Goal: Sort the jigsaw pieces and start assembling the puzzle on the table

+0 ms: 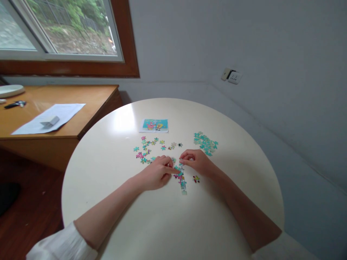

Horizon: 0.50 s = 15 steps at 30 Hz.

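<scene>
On a round cream table (151, 224) my two hands meet over a short strip of joined jigsaw pieces (182, 180). My left hand (157, 172) rests with fingers curled, its index fingertip pressing on the strip's upper part. My right hand (196, 161) is bent into a pinch at the strip's top end, on a small piece I can barely see. Loose coloured pieces (148, 150) lie scattered just beyond my left hand. A heap of turquoise pieces (205, 142) sits beyond my right hand. A small joined bit (196, 179) lies right of the strip.
A cartoon reference picture (154, 125) lies at the table's far side. A wooden desk (89, 108) stands to the left with a paper sheet (65, 112), a small grey block (50, 122), a pen and a plate. Grey walls and a wall socket (231, 76) are behind.
</scene>
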Available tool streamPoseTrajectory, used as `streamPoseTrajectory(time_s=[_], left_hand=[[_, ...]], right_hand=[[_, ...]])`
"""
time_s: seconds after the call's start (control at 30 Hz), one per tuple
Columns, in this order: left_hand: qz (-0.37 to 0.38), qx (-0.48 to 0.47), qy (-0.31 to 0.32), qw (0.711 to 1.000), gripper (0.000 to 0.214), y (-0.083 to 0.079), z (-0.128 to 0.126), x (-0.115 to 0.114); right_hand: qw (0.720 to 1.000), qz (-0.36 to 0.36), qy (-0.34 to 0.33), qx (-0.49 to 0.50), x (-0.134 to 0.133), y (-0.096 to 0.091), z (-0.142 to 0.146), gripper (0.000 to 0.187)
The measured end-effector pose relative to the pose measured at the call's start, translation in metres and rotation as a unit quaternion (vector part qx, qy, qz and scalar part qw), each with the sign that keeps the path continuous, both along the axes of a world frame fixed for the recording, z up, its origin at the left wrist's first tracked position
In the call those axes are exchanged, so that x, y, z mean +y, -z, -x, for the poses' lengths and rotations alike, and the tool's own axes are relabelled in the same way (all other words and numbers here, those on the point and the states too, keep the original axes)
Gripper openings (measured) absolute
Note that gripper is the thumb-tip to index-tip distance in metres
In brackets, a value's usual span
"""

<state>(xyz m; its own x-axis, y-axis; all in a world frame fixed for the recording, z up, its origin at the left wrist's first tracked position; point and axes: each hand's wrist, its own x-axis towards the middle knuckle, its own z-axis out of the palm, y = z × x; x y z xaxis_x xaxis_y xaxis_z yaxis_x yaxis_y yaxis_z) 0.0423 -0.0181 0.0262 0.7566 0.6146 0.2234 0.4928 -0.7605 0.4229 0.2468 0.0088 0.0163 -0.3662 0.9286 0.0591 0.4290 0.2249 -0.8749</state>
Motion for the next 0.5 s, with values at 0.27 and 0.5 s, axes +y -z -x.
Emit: streamPoseTrajectory(time_s=[0.27, 0.5], left_hand=[[0.008, 0.003, 0.001, 1.0, 0.037, -0.0023, -0.0005, -0.0005], [0.016, 0.001, -0.005, 1.0, 0.038, -0.0018, -0.001, -0.0006]], right_hand=[[1.0, -0.01, -0.01, -0.011, 0.0, 0.0003, 0.0002, 0.01], [0.999, -0.021, -0.009, -0.025, -0.0008, 0.0006, 0.0014, 0.009]])
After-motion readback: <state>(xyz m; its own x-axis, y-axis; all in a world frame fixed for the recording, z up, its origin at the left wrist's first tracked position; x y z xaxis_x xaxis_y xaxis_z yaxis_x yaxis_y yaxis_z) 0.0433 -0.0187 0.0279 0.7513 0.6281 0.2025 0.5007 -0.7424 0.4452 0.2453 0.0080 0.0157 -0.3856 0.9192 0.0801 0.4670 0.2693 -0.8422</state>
